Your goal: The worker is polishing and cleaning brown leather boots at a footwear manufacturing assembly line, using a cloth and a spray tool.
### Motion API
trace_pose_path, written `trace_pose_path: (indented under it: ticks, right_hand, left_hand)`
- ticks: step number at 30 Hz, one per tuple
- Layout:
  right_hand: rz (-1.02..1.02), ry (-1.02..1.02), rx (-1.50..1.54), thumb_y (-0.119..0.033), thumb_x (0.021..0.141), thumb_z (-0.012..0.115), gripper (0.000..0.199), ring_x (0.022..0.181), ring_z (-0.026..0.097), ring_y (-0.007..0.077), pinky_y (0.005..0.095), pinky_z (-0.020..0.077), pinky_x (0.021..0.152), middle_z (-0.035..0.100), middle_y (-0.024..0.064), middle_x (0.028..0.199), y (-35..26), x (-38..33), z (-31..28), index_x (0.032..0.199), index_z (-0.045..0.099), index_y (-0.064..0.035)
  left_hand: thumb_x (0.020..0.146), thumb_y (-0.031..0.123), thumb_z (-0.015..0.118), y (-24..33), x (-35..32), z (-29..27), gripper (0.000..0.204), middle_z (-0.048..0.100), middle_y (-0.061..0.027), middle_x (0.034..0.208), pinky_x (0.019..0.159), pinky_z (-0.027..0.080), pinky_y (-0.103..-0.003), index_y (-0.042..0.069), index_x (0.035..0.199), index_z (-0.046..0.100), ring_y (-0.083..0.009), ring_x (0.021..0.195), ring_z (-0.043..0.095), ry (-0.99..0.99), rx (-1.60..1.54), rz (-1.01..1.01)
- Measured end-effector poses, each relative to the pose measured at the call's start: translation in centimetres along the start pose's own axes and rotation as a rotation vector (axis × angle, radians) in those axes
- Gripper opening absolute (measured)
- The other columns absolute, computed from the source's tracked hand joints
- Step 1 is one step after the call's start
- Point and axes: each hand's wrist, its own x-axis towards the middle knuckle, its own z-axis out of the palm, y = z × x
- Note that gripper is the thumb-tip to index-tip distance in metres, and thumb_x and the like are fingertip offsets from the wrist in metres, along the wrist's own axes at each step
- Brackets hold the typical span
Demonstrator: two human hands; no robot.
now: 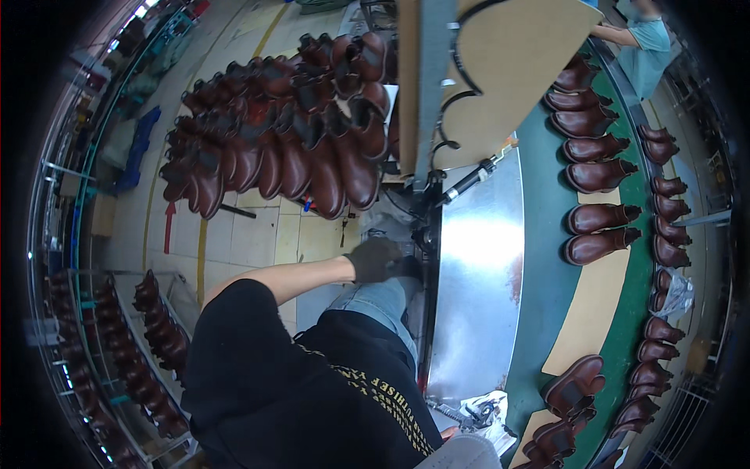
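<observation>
My left hand (pixel 373 260), in a dark glove, reaches to the right over my thigh toward dark machine parts (pixel 426 234) at the metal bench's left edge. Its fingers merge with the dark shapes there, so I cannot see whether they hold anything. Only a sliver of skin from my right hand (pixel 448 432) shows low in the view, beside a metal tool with a coil (pixel 449 410) and crumpled white plastic (pixel 494 413); its fingers are hidden. Beyond my left hand, brown leather shoes (pixel 324 176) stand in packed rows.
The shiny metal bench (pixel 476 313) adjoins a green work surface (pixel 539 273) carrying brown shoes (pixel 598 177) and cardboard strips (pixel 590 313). A grey upright post (pixel 433 94) and tan board (pixel 516 70) rise ahead. Shoe racks (pixel 148 352) stand left. Another person (pixel 644 51) works far right.
</observation>
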Motion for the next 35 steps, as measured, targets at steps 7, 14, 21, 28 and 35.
trace_pose_path:
  ticks: [7, 14, 21, 28, 35]
  right_hand:
    - [-0.238, 0.047, -0.090, -0.036, 0.086, 0.062, 0.038, 0.077, 0.041, 0.0191, 0.0330, 0.0366, 0.071, 0.047, 0.0086, 0.086, -1.1, -3.0, -1.1, 0.091, 0.049, -0.0005]
    - [-0.379, -0.045, -0.078, -0.020, 0.088, 0.060, 0.024, 0.076, 0.047, 0.0189, 0.0312, 0.0404, 0.070, 0.052, 0.0090, 0.087, -3.9, -6.0, 1.7, 0.094, 0.052, 0.0019]
    - [-0.323, -0.184, 0.145, -0.010, 0.087, 0.058, 0.016, 0.074, 0.050, 0.0161, 0.0285, 0.0423, 0.066, 0.055, 0.0092, 0.085, -10.5, -12.9, 8.9, 0.095, 0.054, 0.0032]
    - [-0.597, -0.351, -0.121, -0.008, 0.086, 0.059, 0.010, 0.070, 0.050, 0.0154, 0.0278, 0.0415, 0.063, 0.055, 0.0073, 0.078, -13.5, -17.2, 12.6, 0.088, 0.056, 0.0012]
    - [-0.818, -0.631, -0.174, -0.010, 0.088, 0.059, 0.011, 0.075, 0.052, 0.0182, 0.0299, 0.0438, 0.072, 0.057, 0.0090, 0.082, -24.0, -20.1, 17.3, 0.090, 0.055, 0.0005]
  left_hand:
    - [0.085, 0.024, 0.051, -10.0, -0.8, -10.9, 0.021, 0.061, -0.0163, 0.086, 0.074, 0.046, -0.043, 0.005, 0.091, 0.059, -0.0349, 0.083, 0.059, 0.690, 0.232, -0.313]
    - [0.080, 0.021, 0.055, -11.8, 8.1, -21.3, 0.021, 0.063, -0.0167, 0.089, 0.075, 0.048, -0.039, 0.004, 0.089, 0.062, -0.0300, 0.085, 0.062, 0.637, -0.077, -0.334]
    - [0.076, 0.019, 0.058, -15.6, 11.3, -19.4, 0.020, 0.059, -0.0172, 0.091, 0.080, 0.046, -0.040, 0.003, 0.088, 0.061, -0.0327, 0.092, 0.057, 0.712, 0.053, -0.201]
    - [0.074, 0.017, 0.056, -31.9, -0.2, -28.7, 0.019, 0.064, -0.0178, 0.085, 0.074, 0.050, -0.039, 0.005, 0.086, 0.065, -0.0323, 0.081, 0.063, 0.883, 0.162, -0.683]
    - [0.078, 0.025, 0.063, -35.7, -3.3, -32.3, 0.030, 0.061, -0.0193, 0.104, 0.079, 0.047, -0.039, 0.007, 0.102, 0.061, -0.0303, 0.095, 0.061, 0.857, -0.016, -0.354]
